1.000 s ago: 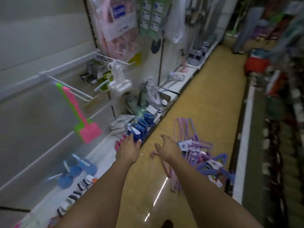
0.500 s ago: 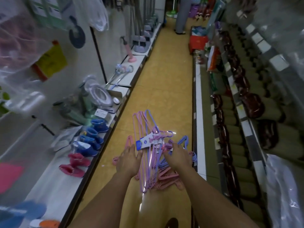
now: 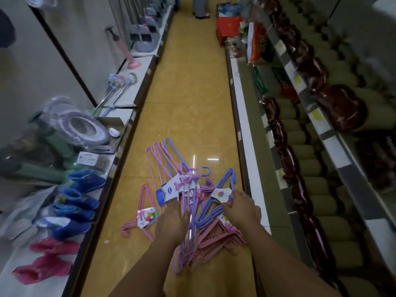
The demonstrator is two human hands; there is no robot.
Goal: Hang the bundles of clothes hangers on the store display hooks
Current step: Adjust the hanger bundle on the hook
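Yellow tiled floor (image 3: 188, 86) runs up the frame centre between shelving. Lower left shelf (image 3: 53, 264) carries blue boots (image 3: 75, 202) and pink boots (image 3: 42, 269). Hanger bundles (image 3: 188, 200), pink, purple and blue, lie heaped on the floor at lower centre. Left hand (image 3: 171, 224) rests on the heap, fingers straight. Right hand (image 3: 243, 211) pinches the blue bundle (image 3: 216, 209) beside its label (image 3: 220, 195).
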